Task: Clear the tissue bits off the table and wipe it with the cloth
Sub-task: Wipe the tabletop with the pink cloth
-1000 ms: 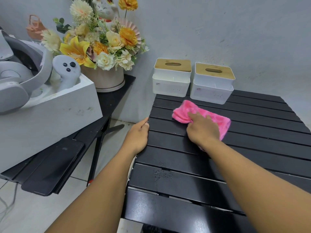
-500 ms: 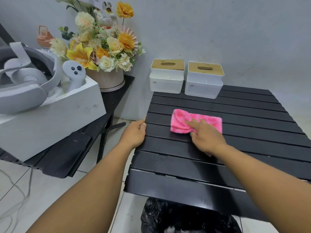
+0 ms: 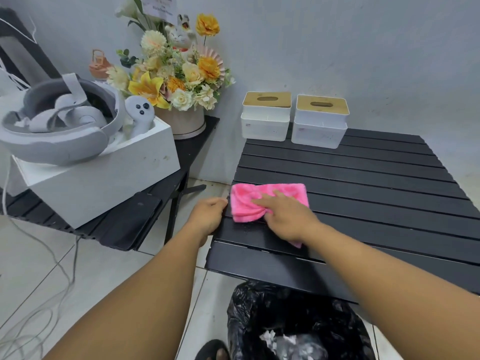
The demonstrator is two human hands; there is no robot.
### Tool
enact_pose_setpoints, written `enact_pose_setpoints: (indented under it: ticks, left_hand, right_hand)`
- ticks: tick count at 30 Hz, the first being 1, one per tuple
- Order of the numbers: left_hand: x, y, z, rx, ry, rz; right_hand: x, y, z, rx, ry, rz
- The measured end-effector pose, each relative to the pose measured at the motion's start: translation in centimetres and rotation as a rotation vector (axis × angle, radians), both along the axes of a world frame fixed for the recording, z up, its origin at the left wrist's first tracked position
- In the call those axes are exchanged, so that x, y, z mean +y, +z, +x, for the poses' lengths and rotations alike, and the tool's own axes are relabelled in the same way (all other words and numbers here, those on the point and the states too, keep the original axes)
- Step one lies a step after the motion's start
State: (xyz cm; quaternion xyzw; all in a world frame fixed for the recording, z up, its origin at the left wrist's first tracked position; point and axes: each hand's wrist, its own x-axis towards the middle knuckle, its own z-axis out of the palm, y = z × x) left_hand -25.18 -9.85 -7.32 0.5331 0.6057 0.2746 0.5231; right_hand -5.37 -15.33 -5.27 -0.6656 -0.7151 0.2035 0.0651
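Right hand [image 3: 288, 216] flat, fingers straight, pressing pink fluffy cloth [image 3: 249, 201] near left edge of black slatted table [image 3: 363, 178]. Left hand [image 3: 207, 216] grips that edge. Risk: cloth overshoots the edge and drops, or snags in slat gaps.

cloth [image 3: 270, 201] on table [image 3: 363, 178] left edge, two tissue boxes [image 3: 293, 119] behind
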Motion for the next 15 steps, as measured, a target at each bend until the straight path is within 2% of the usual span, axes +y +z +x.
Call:
enact_pose_setpoints:
  ticks: [5,10,12,15]
  left_hand:
    - [-0.2,0.4,0.1,-0.076,0.025,-0.065]
    - [-0.1,-0.1,0.2,-0.093,0.076,-0.051]
    - [-0.1,-0.2,0.3,-0.094,0.08,-0.043]
    - [0.1,-0.3,0.2,-0.09,0.076,-0.041]
  right_hand:
    - [-2.6,0.4,7.6,-0.042,-0.334,0.034]
    - [-1.1,-0.6,4.2,-0.064,-0.587,0.109]
    - [0.0,-0.7,1.9,-0.07,-0.594,0.117]
    - [0.9,-0.7,-2.4,-0.027,-0.431,0.114]
